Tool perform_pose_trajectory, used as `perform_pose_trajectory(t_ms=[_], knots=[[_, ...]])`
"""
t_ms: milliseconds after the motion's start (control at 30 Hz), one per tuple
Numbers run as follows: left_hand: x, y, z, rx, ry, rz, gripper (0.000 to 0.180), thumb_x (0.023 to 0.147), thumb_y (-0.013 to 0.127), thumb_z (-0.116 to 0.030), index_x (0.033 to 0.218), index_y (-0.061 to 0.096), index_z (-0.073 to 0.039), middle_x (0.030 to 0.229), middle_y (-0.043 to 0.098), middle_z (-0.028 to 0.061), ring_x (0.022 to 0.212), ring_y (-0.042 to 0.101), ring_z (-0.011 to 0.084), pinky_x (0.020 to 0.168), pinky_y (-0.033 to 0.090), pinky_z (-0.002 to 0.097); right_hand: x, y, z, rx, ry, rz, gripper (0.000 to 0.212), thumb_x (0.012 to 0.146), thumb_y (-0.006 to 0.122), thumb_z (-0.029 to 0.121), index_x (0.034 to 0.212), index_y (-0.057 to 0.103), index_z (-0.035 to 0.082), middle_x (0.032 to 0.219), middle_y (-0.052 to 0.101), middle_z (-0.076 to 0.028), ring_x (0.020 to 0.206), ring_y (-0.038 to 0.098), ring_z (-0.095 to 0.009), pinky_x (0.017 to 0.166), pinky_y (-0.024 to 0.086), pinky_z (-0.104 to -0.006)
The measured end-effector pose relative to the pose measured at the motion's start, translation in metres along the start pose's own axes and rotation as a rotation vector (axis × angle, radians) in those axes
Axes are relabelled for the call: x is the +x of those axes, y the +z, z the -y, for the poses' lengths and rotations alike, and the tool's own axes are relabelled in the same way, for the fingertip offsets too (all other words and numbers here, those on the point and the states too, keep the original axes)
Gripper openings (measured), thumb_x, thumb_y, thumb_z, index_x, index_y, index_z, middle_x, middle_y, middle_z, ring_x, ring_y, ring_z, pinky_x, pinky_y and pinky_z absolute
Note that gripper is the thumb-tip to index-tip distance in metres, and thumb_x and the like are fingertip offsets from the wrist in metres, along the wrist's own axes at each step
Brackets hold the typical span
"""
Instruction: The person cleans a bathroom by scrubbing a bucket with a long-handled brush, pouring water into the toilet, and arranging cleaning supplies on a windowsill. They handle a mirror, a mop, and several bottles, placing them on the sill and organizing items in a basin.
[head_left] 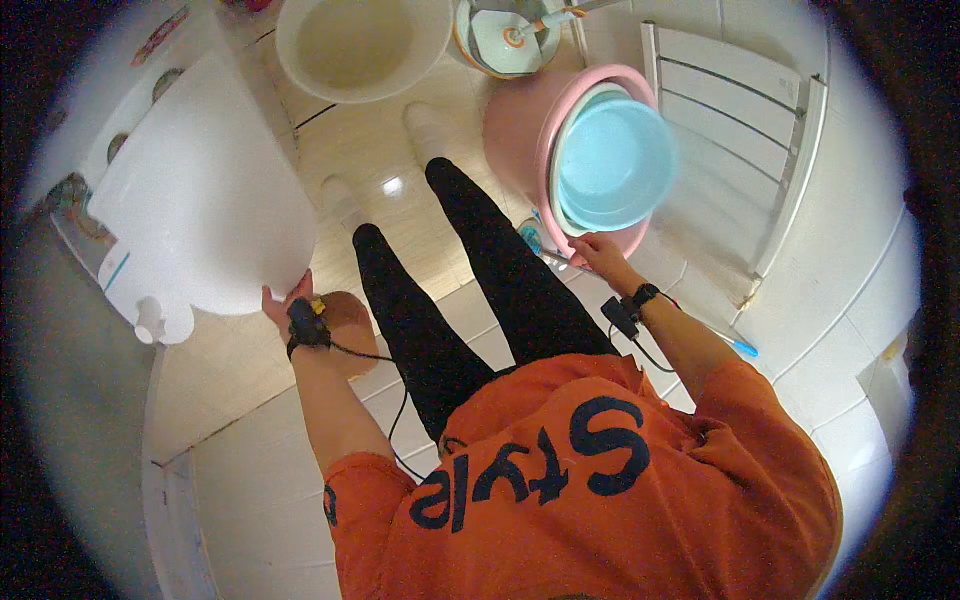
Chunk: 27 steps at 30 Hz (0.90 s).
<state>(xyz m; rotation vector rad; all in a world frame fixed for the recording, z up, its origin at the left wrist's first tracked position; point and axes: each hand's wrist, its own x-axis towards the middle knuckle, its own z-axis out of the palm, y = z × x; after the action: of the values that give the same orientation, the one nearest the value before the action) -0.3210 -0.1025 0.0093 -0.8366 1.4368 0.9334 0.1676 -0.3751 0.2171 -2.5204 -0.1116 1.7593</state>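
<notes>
My right hand [603, 261] is closed round the thin handle of a long brush, beside the pink bucket. The brush's blue-and-white head [530, 236] is near my leg, and its blue handle end [742, 348] sticks out beyond my forearm. At the left, my left hand [288, 303] touches the near corner of a large white appliance [215, 190] with round knobs along its far side. Its visible fingers are apart; the rest of them are partly hidden by the wrist and the strapped-on device.
A pink bucket [510, 130] holds stacked basins, a light blue basin [615, 160] on top. Ahead stand a white tub [290, 50] of cloudy water and another basin [465, 45] with a white scoop-like thing. A white slatted chair [730, 95] is right; a brown round container [352, 335] is by my left wrist.
</notes>
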Motion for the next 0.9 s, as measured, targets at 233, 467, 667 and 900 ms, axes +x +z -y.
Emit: perform_pose_trajectory(t_ms=[233, 467, 667, 900], knots=[[-0.007, -0.019, -0.010, -0.168, -0.046, -0.052, 0.055, 0.083, 0.057, -0.035, 0.124, 0.045, -0.001, 0.124, 0.051, 0.0161, 0.115, 0.049, 0.0316, 0.095, 0.043, 0.0498, 0.003, 0.012, -0.003, 0.183, -0.064, 0.070, 0.037, 0.095, 0.053, 0.033, 0.105, 0.063, -0.002, 0.077, 0.065, -0.006, 0.070, 0.058, -0.011, 0.061, 0.046, -0.0261], [-0.208, -0.022, 0.009, 0.327, 0.573, 0.134, 0.026, 0.094, 0.053, -0.025, 0.104, 0.059, -0.002, 0.094, 0.063, 0.0053, 0.097, 0.060, 0.0198, 0.089, 0.051, 0.0344, 0.025, 0.014, 0.004, 0.279, 0.003, 0.065, 0.033, 0.095, 0.055, 0.032, 0.101, 0.063, 0.000, 0.076, 0.065, -0.004, 0.066, 0.057, -0.009, 0.058, 0.045, -0.0246], [-0.376, 0.150, -0.008, 0.871, 1.428, 0.301, 0.039, 0.099, 0.044, -0.026, 0.127, 0.049, 0.001, 0.128, 0.053, 0.0159, 0.120, 0.051, 0.0270, 0.105, 0.037, 0.0416, 0.090, 0.037, 0.063, 0.060, -0.345, 0.015, 0.030, 0.093, 0.058, 0.027, 0.100, 0.062, -0.001, 0.081, 0.067, -0.010, 0.071, 0.063, -0.016, 0.065, 0.050, -0.0294], [-0.379, 0.331, -0.027, 0.959, 1.593, 0.671, 0.049, 0.100, 0.040, -0.023, 0.141, 0.032, 0.002, 0.142, 0.041, 0.0219, 0.132, 0.041, 0.0321, 0.112, 0.029, 0.0468, 0.152, 0.074, 0.212, -0.273, -0.868, -0.315, 0.029, 0.081, 0.063, 0.018, 0.107, 0.061, 0.004, 0.111, 0.061, -0.018, 0.107, 0.055, -0.035, 0.093, 0.044, -0.0432]])
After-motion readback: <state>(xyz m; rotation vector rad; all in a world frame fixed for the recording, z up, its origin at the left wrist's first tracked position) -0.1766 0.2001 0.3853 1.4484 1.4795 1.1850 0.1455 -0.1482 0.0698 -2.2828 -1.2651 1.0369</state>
